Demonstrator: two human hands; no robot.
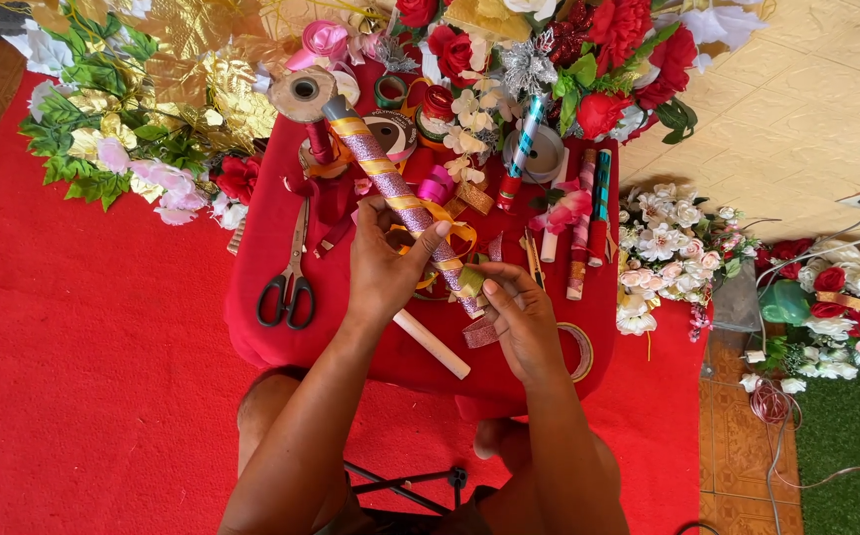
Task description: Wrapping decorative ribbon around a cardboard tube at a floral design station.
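Note:
My left hand (387,266) grips a long stick (382,166) wrapped in pink glitter ribbon with gold bands, slanting from upper left to lower right over a red-covered table (261,297). My right hand (521,319) pinches the loose pink glitter ribbon end (479,334) at the stick's lower part. A yellow ribbon (455,230) loops around the stick near my left thumb. A bare white stick end (435,346) pokes out below my left hand.
Black-handled scissors (291,272) lie left of my hands. Ribbon spools (303,94), several wrapped sticks (583,233) and a tape roll (580,349) sit on the table. Artificial flowers (662,248) and gold leaves (192,79) surround it. A cable (796,436) trails on the floor at right.

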